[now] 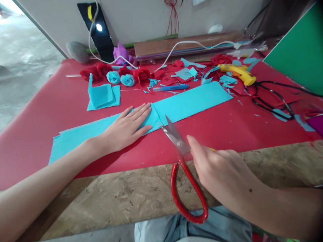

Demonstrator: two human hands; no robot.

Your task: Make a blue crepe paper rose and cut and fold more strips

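Note:
My left hand (130, 126) lies flat on a long strip of light blue crepe paper (194, 102), fingers stretched out and pressing near a crease at its middle. My right hand (222, 168) is closed on a pair of scissors (179, 143) with metal blades and red handles. The blades stand slightly apart, their tips at the strip's near edge just right of my left hand. One red handle loop hangs below; the other is hidden behind my right hand. A small yellow bit shows beside the right fingers, too covered to name. Folded light blue paper (102, 95) sits behind my left hand.
Red and blue paper roses (113, 77), a blue pen (171, 87) and paper scraps (186, 74) lie behind the strip. A yellow glue gun (238, 72) with a black cord rests at right. A phone (97, 32) leans on the wall. A green board (300, 53) stands right.

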